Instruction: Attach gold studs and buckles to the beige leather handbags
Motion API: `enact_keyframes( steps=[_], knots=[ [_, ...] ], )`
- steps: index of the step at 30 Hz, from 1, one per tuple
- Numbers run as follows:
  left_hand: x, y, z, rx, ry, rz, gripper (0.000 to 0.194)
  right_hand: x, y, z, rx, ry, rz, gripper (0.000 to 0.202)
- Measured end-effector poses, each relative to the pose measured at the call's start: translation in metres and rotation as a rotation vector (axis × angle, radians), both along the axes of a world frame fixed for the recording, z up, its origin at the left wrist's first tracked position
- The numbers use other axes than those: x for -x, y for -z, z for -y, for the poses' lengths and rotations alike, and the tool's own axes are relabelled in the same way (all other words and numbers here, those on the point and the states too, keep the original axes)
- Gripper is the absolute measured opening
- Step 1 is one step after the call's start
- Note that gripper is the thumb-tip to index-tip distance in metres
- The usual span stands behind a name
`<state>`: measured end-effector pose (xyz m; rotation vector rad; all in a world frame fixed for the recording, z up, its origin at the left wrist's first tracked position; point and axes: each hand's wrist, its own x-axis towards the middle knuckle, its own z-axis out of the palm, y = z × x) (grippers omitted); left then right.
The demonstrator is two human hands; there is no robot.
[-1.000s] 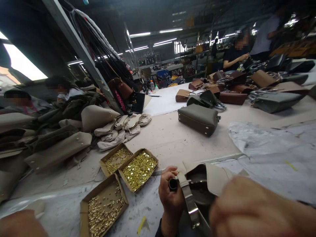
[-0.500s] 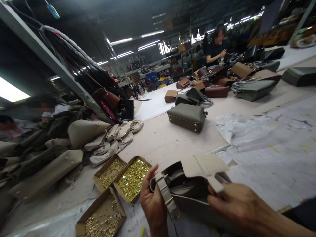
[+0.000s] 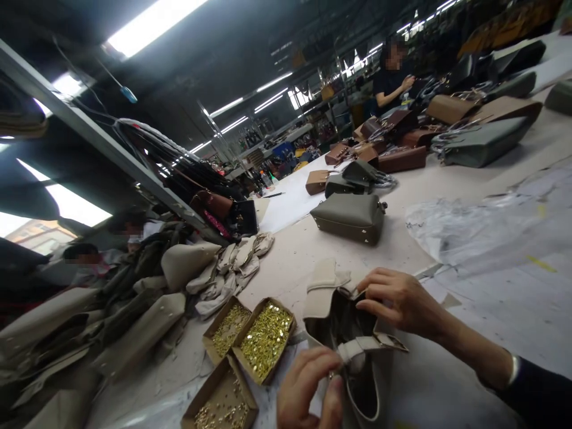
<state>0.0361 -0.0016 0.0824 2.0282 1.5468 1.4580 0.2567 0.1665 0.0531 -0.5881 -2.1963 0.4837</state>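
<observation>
A beige handbag stands with its mouth open on the table in front of me, its dark lining showing. A beige strap crosses the opening. My right hand grips the bag's far right rim, fingers bent over the edge. My left hand is at the near left side, thumb and forefinger curled toward each other by the strap's end. Between those fingertips shows a tiny shiny bit, too small to name. To the left stand cardboard trays of small gold-coloured metal pieces.
An olive handbag lies beyond my hands. Brown and green bags are heaped farther back, where a person works. Beige bag parts pile up at left, below a slanting metal post. Clear plastic sheeting covers the right.
The bag has been turned, its mouth now facing me more. My right hand has shifted to the far rim, and my left has left the buckled strap and come lower. The view has tilted.
</observation>
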Motion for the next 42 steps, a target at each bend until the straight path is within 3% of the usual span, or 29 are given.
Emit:
enact_keyframes(
  steps=[5, 8, 11, 16, 19, 22, 25, 27, 29, 30, 32, 34, 36, 42],
  knots=[
    [0.002, -0.027, -0.047, 0.219, 0.116, -0.19, 0.031, 0.006, -0.011, -0.002, 0.049, -0.037, 0.108, 0.015],
    [0.008, -0.042, -0.058, 0.306, 0.125, -0.251, 0.042, -0.004, -0.008, 0.001, 0.022, 0.003, 0.172, 0.04],
    [0.016, -0.047, -0.067, 0.262, 0.048, -0.289, 0.045, -0.014, 0.0, 0.005, -0.043, 0.098, 0.198, 0.058],
    [0.034, -0.025, -0.105, 0.185, -0.209, -0.507, 0.052, -0.017, 0.009, -0.007, -0.071, 0.177, 0.103, 0.06],
    [0.046, -0.015, -0.132, 0.408, -0.292, -0.592, 0.066, -0.016, 0.014, -0.025, -0.033, 0.156, 0.005, 0.061],
    [0.055, -0.019, -0.145, 0.701, -0.184, -0.607, 0.061, -0.018, 0.022, -0.041, 0.017, 0.161, -0.128, 0.058],
    [0.051, -0.028, -0.144, 0.824, -0.068, -0.663, 0.042, -0.019, 0.029, -0.048, 0.075, 0.152, -0.252, 0.051],
    [0.038, -0.034, -0.139, 0.78, -0.107, -0.751, 0.035, -0.018, 0.033, -0.05, 0.132, 0.141, -0.32, 0.049],
    [0.021, -0.038, -0.136, 0.612, -0.159, -0.886, 0.017, -0.016, 0.036, -0.05, 0.208, 0.119, -0.379, 0.047],
    [0.013, -0.039, -0.136, 0.504, -0.145, -0.952, 0.009, -0.014, 0.037, -0.05, 0.243, 0.106, -0.403, 0.047],
    [-0.002, -0.038, -0.138, 0.342, -0.013, -1.028, 0.012, -0.012, 0.04, -0.049, 0.28, 0.089, -0.445, 0.047],
    [-0.01, -0.033, -0.146, 0.341, 0.16, -0.982, 0.015, -0.01, 0.042, -0.049, 0.263, 0.086, -0.479, 0.046],
    [-0.015, -0.024, -0.156, 0.421, 0.248, -0.886, 0.016, -0.009, 0.043, -0.048, 0.229, 0.086, -0.493, 0.044],
    [-0.031, 0.005, -0.196, 0.491, 0.236, -0.796, 0.035, -0.005, 0.045, -0.045, 0.155, 0.107, -0.488, 0.043]
  ],
)
